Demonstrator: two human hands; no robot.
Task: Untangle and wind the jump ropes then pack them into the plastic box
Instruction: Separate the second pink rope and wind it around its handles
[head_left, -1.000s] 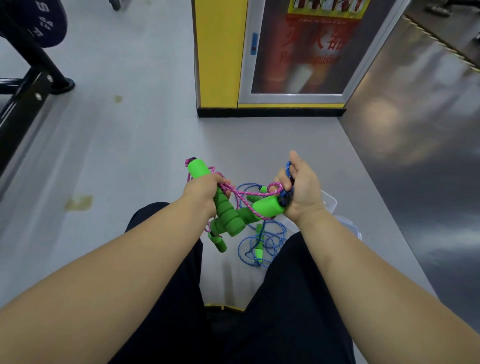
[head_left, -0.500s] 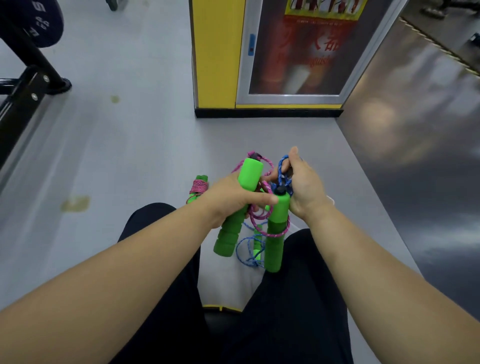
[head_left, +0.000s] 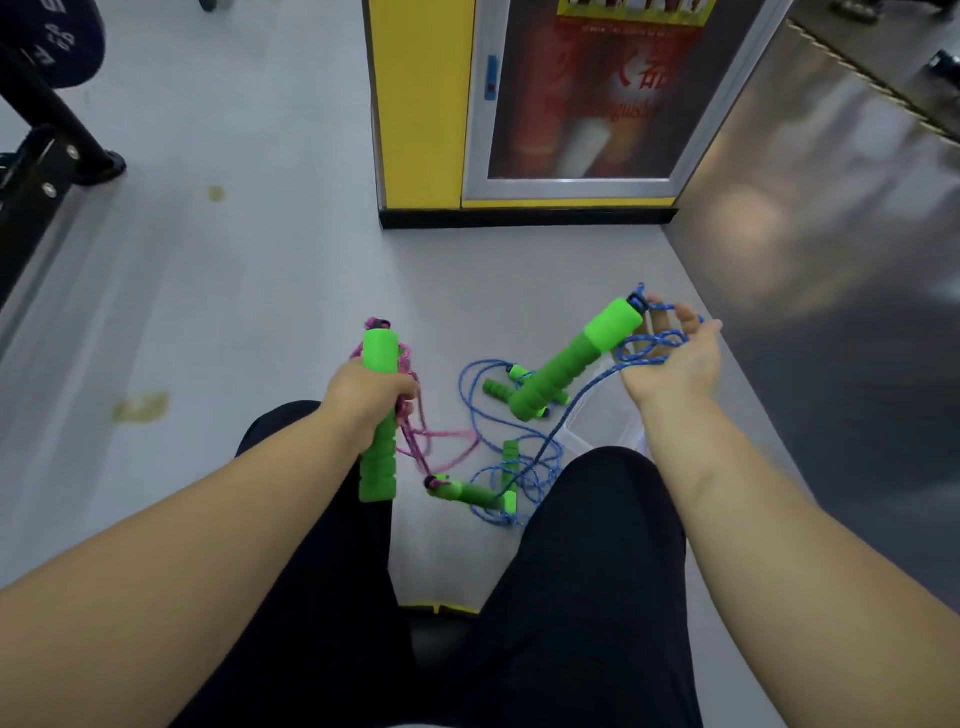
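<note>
Above the floor (head_left: 260, 312), gripping green handle (head_left: 379, 467) in left hand (head_left: 371, 397), cradling blue rope (head_left: 652, 345) on flat right hand (head_left: 675, 364), box (head_left: 602, 415) close by.

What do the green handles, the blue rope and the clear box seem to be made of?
Green handles: probably foam, matte, with ribbed grip sections.
Blue rope: seemingly braided cord, speckled white, limp in loops.
Clear box: likely hard plastic, see-through with pale highlights; partly hidden, so uncertain.

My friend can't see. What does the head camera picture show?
A person's left hand grips a pink rope's green handle; blue rope drapes over the right hand. More tangled rope lies on the grey floor.
</note>
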